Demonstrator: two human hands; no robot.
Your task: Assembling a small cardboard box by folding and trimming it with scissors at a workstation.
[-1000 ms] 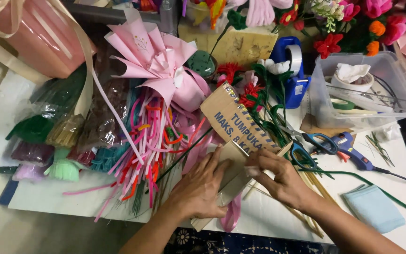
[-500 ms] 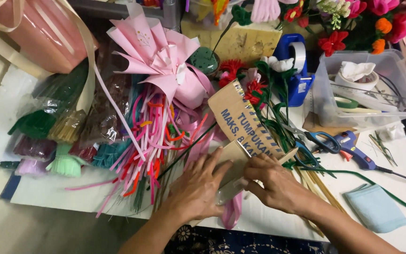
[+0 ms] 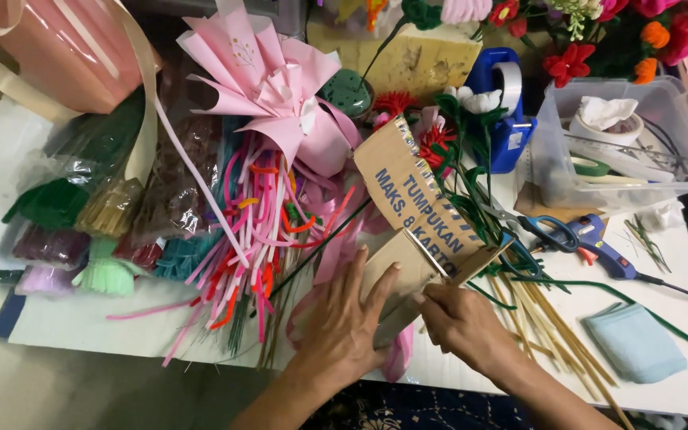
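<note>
Cardboard (image 3: 420,211) lay under our fingers at the table's near edge, its printed flap tilted up and away from us. Since a second before, we had drawn our right hand (image 3: 463,322) in closer: it had rested spread on the sheet, and now its fingertips pinched the sheet's near-right edge. Our left hand (image 3: 344,326) had stayed flat, fingers spread narrow, pressing the lower panel down. We judged that the piece was being pinned and folded, or lined up along a crease. Just beyond our left fingers lay pink pipe cleaners (image 3: 260,215); past them, a pink bouquet (image 3: 272,95). Right of our right fingers lay sticks (image 3: 547,318), then scissors (image 3: 551,231), a glue gun (image 3: 603,247) and a blue cloth (image 3: 635,342).
</note>
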